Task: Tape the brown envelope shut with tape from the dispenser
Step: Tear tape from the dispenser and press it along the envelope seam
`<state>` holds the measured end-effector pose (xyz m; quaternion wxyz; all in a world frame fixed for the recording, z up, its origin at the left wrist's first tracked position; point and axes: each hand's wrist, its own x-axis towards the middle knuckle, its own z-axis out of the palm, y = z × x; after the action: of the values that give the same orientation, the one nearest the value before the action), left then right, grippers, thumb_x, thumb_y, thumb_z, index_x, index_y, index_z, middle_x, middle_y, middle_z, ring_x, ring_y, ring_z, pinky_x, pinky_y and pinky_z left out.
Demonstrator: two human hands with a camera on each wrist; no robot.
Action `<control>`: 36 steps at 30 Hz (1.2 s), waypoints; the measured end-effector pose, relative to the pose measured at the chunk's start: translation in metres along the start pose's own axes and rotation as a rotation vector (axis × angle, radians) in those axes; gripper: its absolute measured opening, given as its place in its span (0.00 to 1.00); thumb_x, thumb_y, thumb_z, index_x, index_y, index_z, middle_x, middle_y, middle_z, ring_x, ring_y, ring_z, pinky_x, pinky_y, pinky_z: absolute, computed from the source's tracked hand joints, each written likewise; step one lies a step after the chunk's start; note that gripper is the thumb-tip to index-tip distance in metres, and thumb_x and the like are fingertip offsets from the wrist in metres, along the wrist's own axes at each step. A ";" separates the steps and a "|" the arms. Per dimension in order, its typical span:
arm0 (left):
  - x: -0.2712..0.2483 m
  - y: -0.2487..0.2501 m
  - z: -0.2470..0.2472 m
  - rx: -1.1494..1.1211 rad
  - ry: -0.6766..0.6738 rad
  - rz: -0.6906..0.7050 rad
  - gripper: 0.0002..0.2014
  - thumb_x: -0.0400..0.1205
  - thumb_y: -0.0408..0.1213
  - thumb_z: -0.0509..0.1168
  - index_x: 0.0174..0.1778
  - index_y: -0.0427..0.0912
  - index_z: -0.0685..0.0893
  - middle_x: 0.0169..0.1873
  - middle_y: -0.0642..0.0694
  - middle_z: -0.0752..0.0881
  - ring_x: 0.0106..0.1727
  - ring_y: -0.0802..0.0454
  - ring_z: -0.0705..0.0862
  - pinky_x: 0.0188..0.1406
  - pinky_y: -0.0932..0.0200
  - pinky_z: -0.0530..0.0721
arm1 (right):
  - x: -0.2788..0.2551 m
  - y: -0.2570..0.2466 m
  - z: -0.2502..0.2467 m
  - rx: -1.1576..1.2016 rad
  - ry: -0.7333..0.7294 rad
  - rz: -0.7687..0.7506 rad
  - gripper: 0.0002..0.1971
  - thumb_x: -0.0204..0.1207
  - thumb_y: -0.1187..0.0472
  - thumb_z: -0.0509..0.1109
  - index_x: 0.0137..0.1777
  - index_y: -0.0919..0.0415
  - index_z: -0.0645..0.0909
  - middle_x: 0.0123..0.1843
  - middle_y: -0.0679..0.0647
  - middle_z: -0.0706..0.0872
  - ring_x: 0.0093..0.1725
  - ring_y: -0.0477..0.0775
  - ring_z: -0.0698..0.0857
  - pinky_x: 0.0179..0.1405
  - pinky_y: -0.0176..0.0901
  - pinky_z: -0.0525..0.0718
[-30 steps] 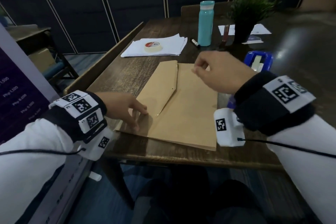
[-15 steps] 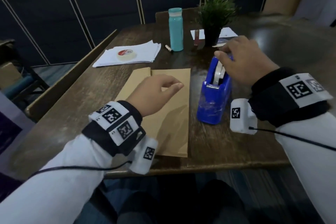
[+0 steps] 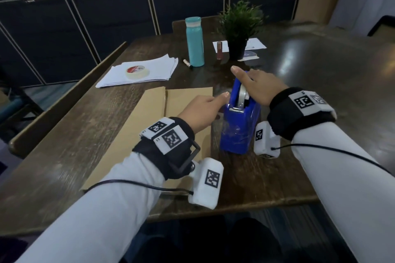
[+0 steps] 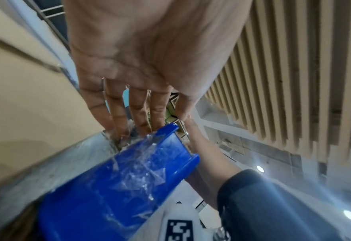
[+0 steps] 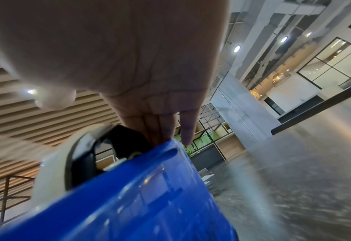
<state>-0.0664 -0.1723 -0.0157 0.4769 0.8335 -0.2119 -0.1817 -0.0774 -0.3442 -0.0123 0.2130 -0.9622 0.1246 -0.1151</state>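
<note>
The brown envelope [image 3: 154, 117] lies flat on the table, its flap folded out to the left. A blue tape dispenser [image 3: 239, 132] stands at the envelope's right edge, with its tape roll [image 5: 67, 154] showing in the right wrist view. My left hand [image 3: 222, 100] reaches to the dispenser's left side with straight fingers [image 4: 117, 114] whose tips go down beside the blue body [image 4: 119, 179]. My right hand [image 3: 243, 74] lies over the dispenser's top. Its fingers [image 5: 166, 128] are straight down the far side and the thumb stretches out apart.
A stack of white papers [image 3: 154, 66] with a loose tape roll [image 3: 136, 71] sits at the back left. Behind the dispenser are a teal bottle [image 3: 194, 42], a marker [image 3: 188, 63], a potted plant [image 3: 239, 28] and more paper. A wooden chair back [image 3: 64, 100] runs along the left.
The dispenser came from the back right to the envelope's right edge under my right hand. My left hand left the envelope's left edge and reached across to the dispenser's left side.
</note>
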 end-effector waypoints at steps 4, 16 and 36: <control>0.003 0.005 0.006 -0.039 -0.016 -0.091 0.20 0.84 0.58 0.56 0.54 0.46 0.83 0.43 0.53 0.83 0.44 0.57 0.81 0.49 0.56 0.79 | 0.000 0.000 0.001 -0.039 0.016 0.008 0.46 0.79 0.30 0.38 0.58 0.70 0.83 0.61 0.65 0.84 0.59 0.63 0.82 0.58 0.50 0.73; 0.006 0.006 0.017 -0.263 -0.024 -0.104 0.13 0.79 0.51 0.67 0.35 0.49 0.90 0.40 0.49 0.88 0.46 0.52 0.81 0.54 0.53 0.76 | 0.004 0.002 0.003 -0.078 0.038 0.002 0.42 0.77 0.28 0.35 0.34 0.65 0.74 0.36 0.63 0.83 0.35 0.59 0.80 0.42 0.49 0.75; -0.017 0.013 0.014 -0.520 -0.021 -0.052 0.11 0.81 0.38 0.67 0.33 0.43 0.83 0.22 0.59 0.87 0.20 0.70 0.83 0.16 0.73 0.79 | 0.009 0.001 -0.001 -0.133 0.025 0.040 0.45 0.73 0.25 0.31 0.29 0.63 0.72 0.28 0.59 0.78 0.30 0.56 0.78 0.38 0.48 0.73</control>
<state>-0.0904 -0.1792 -0.0095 0.6681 0.6861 -0.1416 -0.2506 -0.0691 -0.3483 -0.0100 0.1495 -0.9700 0.1540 -0.1144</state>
